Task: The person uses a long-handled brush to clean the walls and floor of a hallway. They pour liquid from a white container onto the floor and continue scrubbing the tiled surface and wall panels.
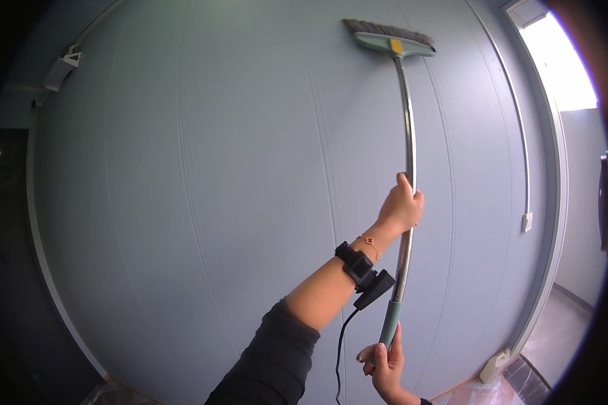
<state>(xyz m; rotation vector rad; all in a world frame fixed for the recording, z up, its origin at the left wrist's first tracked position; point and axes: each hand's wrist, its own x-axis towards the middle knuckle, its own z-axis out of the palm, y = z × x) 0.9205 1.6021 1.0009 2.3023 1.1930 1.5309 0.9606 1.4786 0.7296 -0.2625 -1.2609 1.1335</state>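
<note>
A broom is held up in front of the grey-blue panel wall (pixel 253 152), its metal pole (pixel 410 131) nearly upright. Its green head (pixel 375 41), with a yellow clip and grey bristles (pixel 390 29) pointing upward, is high on the wall; whether the bristles touch it I cannot tell. My left hand (pixel 403 205) grips the middle of the pole. Lower down, my right hand (pixel 387 369) is closed around the green grip (pixel 391 321) at the pole's bottom end. A black device (pixel 359 268) is strapped to my left wrist, beside a thin bracelet (pixel 370 241).
On the right are a wall switch (pixel 527 221) below a white conduit (pixel 519 116) and a doorway frame (pixel 557 202). A plastic jug (pixel 495 365) stands on the floor by it. A dark door (pixel 5 253) is at left, with a white fixture (pixel 61 71) above. A black cable (pixel 340 339) hangs from the device.
</note>
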